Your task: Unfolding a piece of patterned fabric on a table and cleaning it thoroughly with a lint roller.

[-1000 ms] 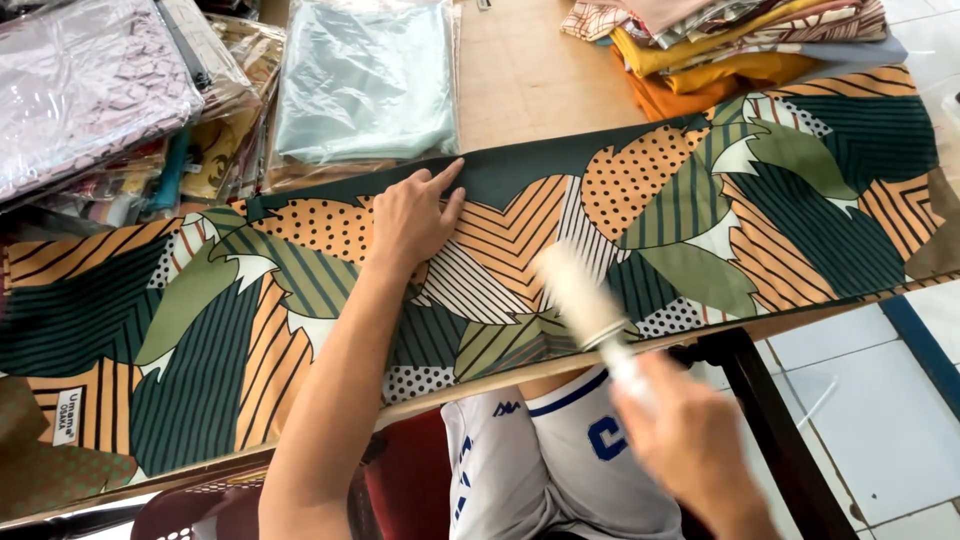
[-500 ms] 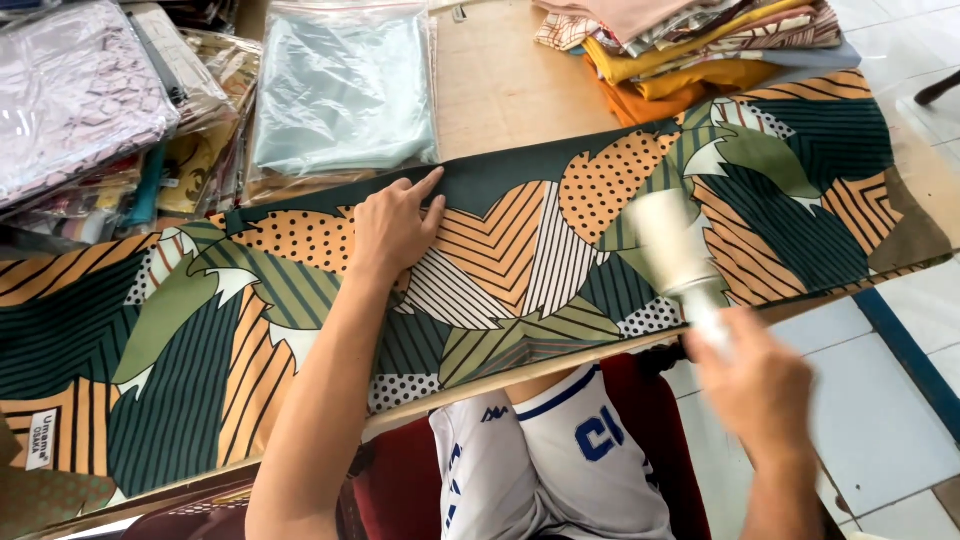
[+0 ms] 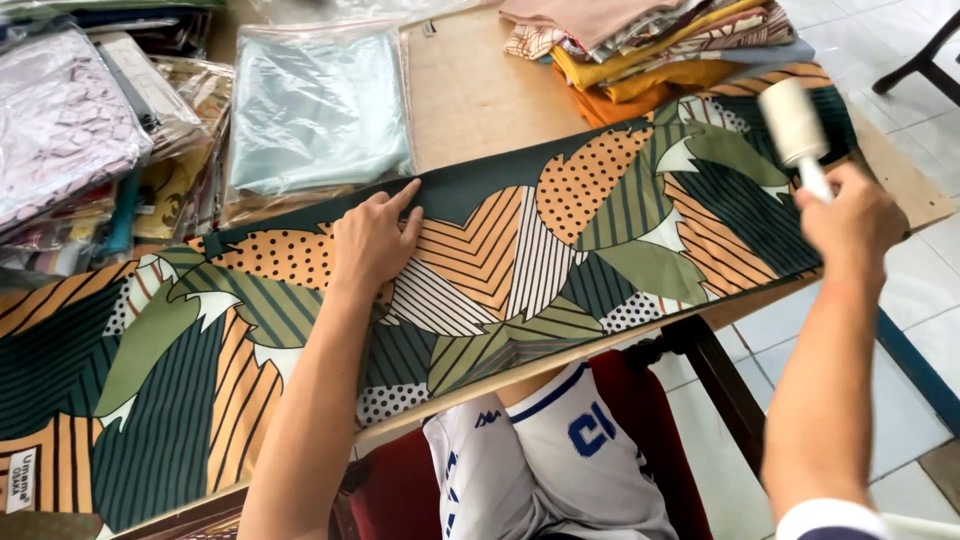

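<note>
We are cleaning a long folded cloth [image 3: 520, 270] that lies flat across the wooden counter [image 3: 480, 90]. Our left hand [image 3: 375, 240] presses flat on it, fingers spread, holding nothing. Our right hand [image 3: 850, 215] is closed tight around the handle of a white sticky roller [image 3: 792, 122], now at the cloth's far right end. The cloth looks thin and smooth, with orange, green and dotted leaf shapes. Shiny plastic bags [image 3: 315, 105] sit behind it.
</note>
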